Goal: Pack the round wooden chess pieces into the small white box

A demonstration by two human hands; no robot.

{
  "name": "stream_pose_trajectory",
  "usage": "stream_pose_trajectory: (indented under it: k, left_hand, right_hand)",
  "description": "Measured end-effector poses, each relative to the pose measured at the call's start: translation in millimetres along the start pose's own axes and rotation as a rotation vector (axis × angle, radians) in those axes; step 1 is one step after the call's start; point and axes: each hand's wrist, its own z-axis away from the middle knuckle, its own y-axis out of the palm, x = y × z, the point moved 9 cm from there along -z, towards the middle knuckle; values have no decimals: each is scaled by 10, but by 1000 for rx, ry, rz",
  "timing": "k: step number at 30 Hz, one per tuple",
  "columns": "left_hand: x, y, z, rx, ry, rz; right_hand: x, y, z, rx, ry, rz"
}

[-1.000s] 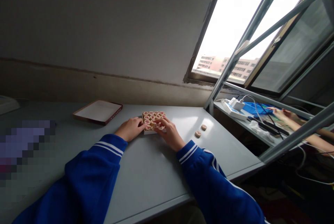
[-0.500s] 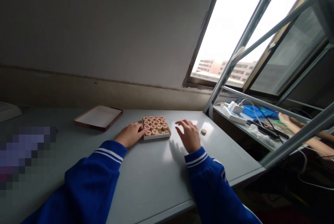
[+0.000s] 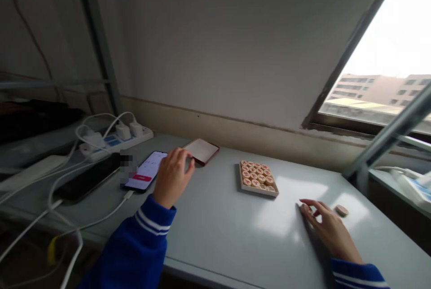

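Observation:
My left hand [image 3: 173, 176] hovers at the near-left corner of a shallow box lid [image 3: 202, 149], lying with its pale inside up. The thumb and fingers are apart and hold nothing I can see; whether the fingertips touch the lid I cannot tell. At the right, my right hand [image 3: 332, 228] pinches a wooden Chinese chess piece [image 3: 307, 208] with red marking, low over the table, partly hidden by the fingers. Another round chess piece [image 3: 341, 210] lies just beyond it. Between the hands sits an open box [image 3: 259, 193] with rows of red-marked chess pieces [image 3: 257, 173].
A lit phone [image 3: 146, 171] with a charging cable lies left of my left hand. Beyond it are a dark phone-like device [image 3: 89, 179] and a power strip [image 3: 143, 136] with plugs and white cables. A wall [image 3: 235, 132] runs behind the grey table [image 3: 215, 217]; a metal bed-frame post stands right.
The view has swung left. My left hand has left the box of pieces and gone to the lid. My right hand has moved away from the box and now pinches a chess piece.

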Motion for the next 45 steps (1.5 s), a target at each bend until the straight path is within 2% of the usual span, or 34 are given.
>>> stream_pose_trajectory:
  k: [1, 3, 5, 7, 10, 13, 18, 26, 29, 34, 36, 39, 41, 43, 45]
  left_hand:
    - [327, -172, 96, -47, -82, -69]
    - [964, -414, 310, -71, -238, -206]
    - [1511, -505, 501, -6, -383, -330]
    - [1887, -450, 629, 128, -480, -373]
    - [2133, -308, 684, 269, -547, -350]
    - [2173, -238, 613, 289, -561, -324]
    - [2162, -300, 505, 168, -577, -206]
    - [2189, -386, 657, 190, -730, -234]
    - [2134, -395, 710, 179, -732, -232]
    - [2092, -334, 717, 226, -669, -219]
    - [2097, -371, 731, 178, -651, -136]
    - [2059, -614, 814, -13, -571, -39]
    - [1962, -825, 920, -129, -446, -24]
    - [1849, -940, 1052, -129, -315, -22]
    - [1790, -971, 1195, -66, -244, -60]
  right_hand:
    - [40, 20, -2, -1, -33, -7]
    - [80, 47, 1, -18, -89, -10]
    - [76, 69, 7, -32, -127, -6]
    - [57, 80, 13, -42, -146, 3]
    - [46, 74, 22, -54, -165, 10]
    - [53, 64, 32, -61, -180, 1]
    - [57, 51, 38, -74, -191, -42]
    - [89, 38, 32, -82, -212, -54]
    - [82, 39, 27, -74, -194, -75]
    - [30, 61, 12, -43, -133, -99]
    - [23, 68, 4, -23, -101, -114]
    - [47, 32, -7, -33, -56, -152]
    - [57, 18, -11, -35, -24, -170]
    - [34, 34, -13, -21, 10, -186]
    - [-28, 59, -12, -20, 32, -195]
